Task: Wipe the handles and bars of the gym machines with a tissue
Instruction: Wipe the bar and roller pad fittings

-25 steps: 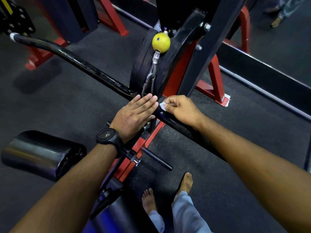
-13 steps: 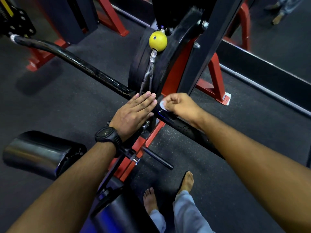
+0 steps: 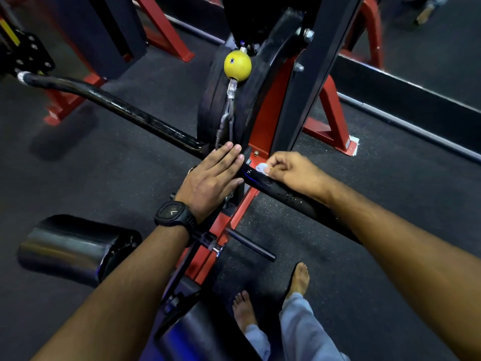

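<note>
Bar [image 3: 125, 110], long, black and glossy, is seen running from upper left down to the middle of the machine frame [image 3: 307, 100], then on toward lower right; its middle is hidden under the left hand [image 3: 210, 178] and its right stretch is covered by the right forearm, so that end cannot be seen. The frame, red and black, is cut off at the top edge. A black roller pad [image 3: 73, 248] is seen at lower left, and a second pad [image 3: 205, 334] at the bottom is cut off by the edge and partly blocked by the left forearm. The left hand is laid flat over the bar's middle, fingers straight and pressed together, nothing gripped. The right hand [image 3: 291, 170] is curled just beside it on the bar, with the tissue [image 3: 261, 168] pinched between thumb and fingertips and held against the bar's top; only a small white wad is visible, the rest is hidden in the fingers. Droplets or specks are visible on the bar just below the right wrist; which cannot be told. Two bare feet [image 3: 299, 280] are seen on the dark floor [image 3: 78, 173] below the bar. A black watch [image 3: 174, 213] is worn on the left wrist. A yellow ball [image 3: 237, 65] is seen on a cable [image 3: 226, 115] above the left fingertips.
</note>
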